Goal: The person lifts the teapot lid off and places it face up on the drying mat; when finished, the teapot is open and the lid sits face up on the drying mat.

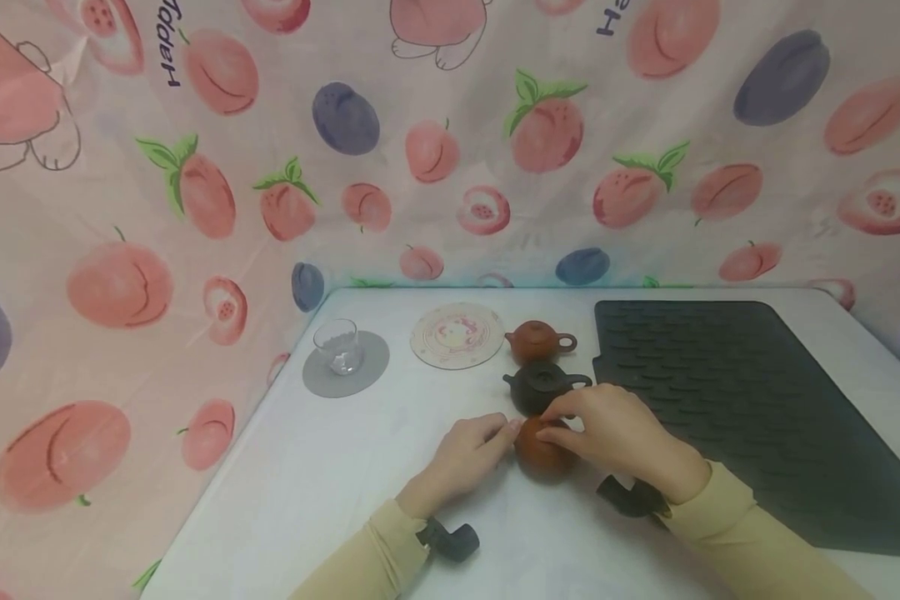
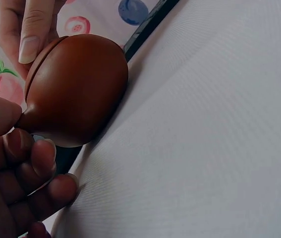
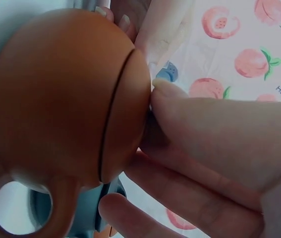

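Observation:
A reddish-brown teapot (image 1: 543, 465) stands upright on the white table, nearest to me in a row. My left hand (image 1: 467, 454) pinches its short spout (image 2: 28, 119) between thumb and forefinger, the other fingers curled below. From the right, my right hand (image 1: 621, 429) reaches over the pot and pinches the lid's knob (image 3: 153, 131). The lid (image 3: 126, 111) sits on the pot, a thin dark seam around it. In the right wrist view the loop handle (image 3: 63, 208) points away from the spout. Right behind stands a black teapot (image 1: 542, 390), with another reddish-brown teapot (image 1: 534, 343) beyond it.
A clear glass (image 1: 339, 348) stands on a grey round mat (image 1: 371, 371) at the far left. Beside it lies a round patterned mat (image 1: 456, 337). A large dark ridged mat (image 1: 720, 400) covers the table's right side. Fruit-print cloth (image 1: 435, 108) hangs behind.

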Demonstrator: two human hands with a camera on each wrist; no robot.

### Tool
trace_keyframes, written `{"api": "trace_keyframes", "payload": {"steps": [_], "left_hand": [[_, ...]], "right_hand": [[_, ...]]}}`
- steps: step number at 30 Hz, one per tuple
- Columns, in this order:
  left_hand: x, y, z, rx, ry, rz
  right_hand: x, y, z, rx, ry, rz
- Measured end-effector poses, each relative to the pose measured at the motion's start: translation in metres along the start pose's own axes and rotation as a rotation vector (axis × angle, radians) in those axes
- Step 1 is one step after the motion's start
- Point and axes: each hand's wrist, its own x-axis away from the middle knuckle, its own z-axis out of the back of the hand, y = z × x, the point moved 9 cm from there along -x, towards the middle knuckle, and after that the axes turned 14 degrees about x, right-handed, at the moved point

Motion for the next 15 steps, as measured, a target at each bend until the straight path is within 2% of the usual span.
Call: {"api": "trace_keyframes", "payload": {"steps": [8,15], "left_hand": [[0.0003,0.0010,-0.0013,0.001,-0.010,-0.010],[0.0007,0.0025,0.0004,0.012,0.007,-0.031]], "right_hand": [[0.0007,0.0001,0.0001,-0.009,-0.001,-0.002],[0.0009,0.0019,-0.0005,-0.005,-0.003,-0.017]]}}
